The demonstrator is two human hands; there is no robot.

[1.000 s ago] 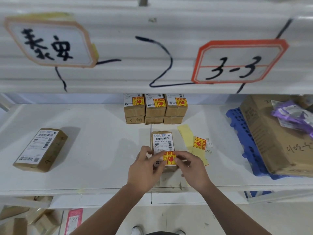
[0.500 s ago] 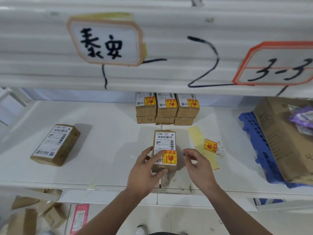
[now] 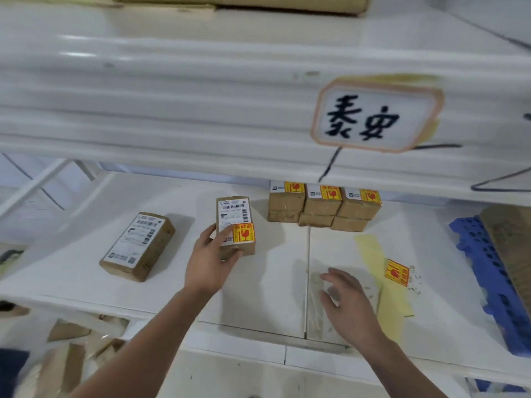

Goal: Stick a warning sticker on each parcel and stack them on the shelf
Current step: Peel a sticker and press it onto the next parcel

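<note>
- The left hand [image 3: 209, 261] grips the near end of a parcel [image 3: 234, 222]: the thumb lies on its top face and the fingers curl round the near edge.
- The right hand [image 3: 349, 301] holds nothing. Its fingers are spread and relaxed above the shelf [image 3: 63, 271], and it is blurred.
- The parcel sits over the middle of the shelf, left of the stack [image 3: 323, 209] and apart from it. Its near end is raised in the hand; whether the far end touches the shelf cannot be told.
- The shelf bay holds the stack at the back: six parcels, three across and two high, packed touching.
- A second parcel [image 3: 138, 247] lies flat and askew on the shelf to the left, well apart from the others.
- A yellow backing strip [image 3: 372, 254] lies on the shelf to the right, with a spare sticker [image 3: 397, 272] on it.
- At the far right a blue pallet [image 3: 485, 285] bears a cardboard box [image 3: 511, 239].
- A sign [image 3: 376, 116] with two handwritten characters is fixed to the beam above.
- The held parcel is brown, with a white barcode label on top and a yellow sticker [image 3: 243, 232] with red print at the label's near right corner.
- The stack's top stickers [image 3: 331, 193] look alike; the second parcel shows only its white label.
</note>
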